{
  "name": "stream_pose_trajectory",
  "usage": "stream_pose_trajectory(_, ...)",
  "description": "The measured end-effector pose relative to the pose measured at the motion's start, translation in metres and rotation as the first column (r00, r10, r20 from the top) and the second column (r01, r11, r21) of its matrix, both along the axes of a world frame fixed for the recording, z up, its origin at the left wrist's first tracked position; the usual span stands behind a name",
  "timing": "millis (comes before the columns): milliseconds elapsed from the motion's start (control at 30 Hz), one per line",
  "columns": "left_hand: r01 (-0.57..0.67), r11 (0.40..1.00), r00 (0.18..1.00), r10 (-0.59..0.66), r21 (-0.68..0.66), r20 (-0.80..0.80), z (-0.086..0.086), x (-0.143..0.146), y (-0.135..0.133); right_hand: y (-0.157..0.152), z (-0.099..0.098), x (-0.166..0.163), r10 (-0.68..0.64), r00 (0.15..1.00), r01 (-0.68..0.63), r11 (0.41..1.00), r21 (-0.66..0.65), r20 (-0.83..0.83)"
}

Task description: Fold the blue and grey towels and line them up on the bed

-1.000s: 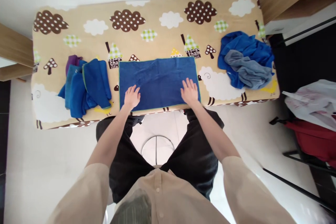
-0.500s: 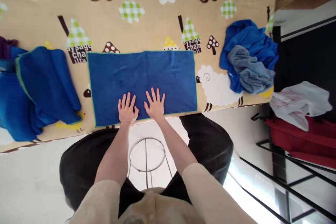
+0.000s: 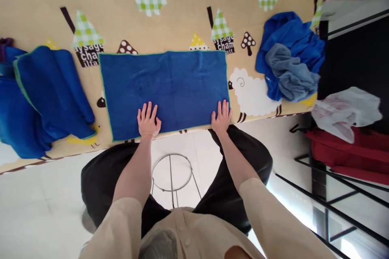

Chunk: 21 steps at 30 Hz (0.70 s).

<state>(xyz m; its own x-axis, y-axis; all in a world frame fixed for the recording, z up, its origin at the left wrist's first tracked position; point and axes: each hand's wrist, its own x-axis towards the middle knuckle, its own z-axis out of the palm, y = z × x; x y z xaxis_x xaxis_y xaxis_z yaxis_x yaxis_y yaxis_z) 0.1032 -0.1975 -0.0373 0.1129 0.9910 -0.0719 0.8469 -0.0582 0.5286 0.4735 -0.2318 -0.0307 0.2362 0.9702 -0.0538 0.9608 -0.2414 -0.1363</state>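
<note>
A blue towel [image 3: 170, 89] with green edging lies spread out as a wide rectangle near the front edge of the cloth-covered table. On its lower edge, left of the middle, my left hand [image 3: 148, 121] rests flat with the fingers stretched out. My right hand [image 3: 221, 118] is laid flat on the towel's lower right corner, fingers pointing away from me. Neither hand grips anything. Small wrinkles show along the upper part of the towel.
Blue cloths [image 3: 54, 93] with green edging are heaped at the left. At the right lies a crumpled blue cloth [image 3: 279, 28] with a grey-blue cloth [image 3: 288, 73] on it. A white plastic bag [image 3: 349, 109], a red bag [image 3: 349, 149] and black metal bars stand beside the table.
My right hand has slid right along the towel's lower edge, from near the middle to the corner. My left hand stays on the towel at about the same spot. The view has shifted slightly.
</note>
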Motion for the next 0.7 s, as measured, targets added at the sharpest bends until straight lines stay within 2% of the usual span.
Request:
stream_pose_trajectory(233, 0.009, 1.0, 1.0, -0.009, 0.02, -0.023, -0.002, 0.0, -0.002, -0.004, -0.023, 0.002, -0.013, 0.999, 0.009, 0.994, 0.11, 0.038)
stream_pose_trajectory(400, 0.051, 0.998, 0.996, -0.047, 0.045, -0.076, 0.001, -0.002, -0.003, -0.004, -0.023, 0.002, -0.031, 1.0, 0.031, 0.991, 0.132, -0.002)
stream_pose_trajectory(533, 0.085, 0.996, 0.988, -0.081, 0.03, -0.128, 0.009, -0.017, -0.003, -0.005, -0.022, 0.001, -0.047, 0.998, 0.05, 0.99, 0.13, -0.031)
stream_pose_trajectory(600, 0.019, 1.0, 0.987, -0.016, 0.019, -0.162, 0.013, -0.032, -0.004, -0.005, -0.023, 0.0, -0.053, 0.998, 0.058, 0.989, 0.136, -0.036)
stream_pose_trajectory(700, -0.188, 0.982, 0.961, 0.19, 0.029, -0.203, 0.015, -0.058, -0.008, -0.005, -0.024, 0.001, -0.055, 0.998, 0.061, 0.988, 0.142, -0.042)
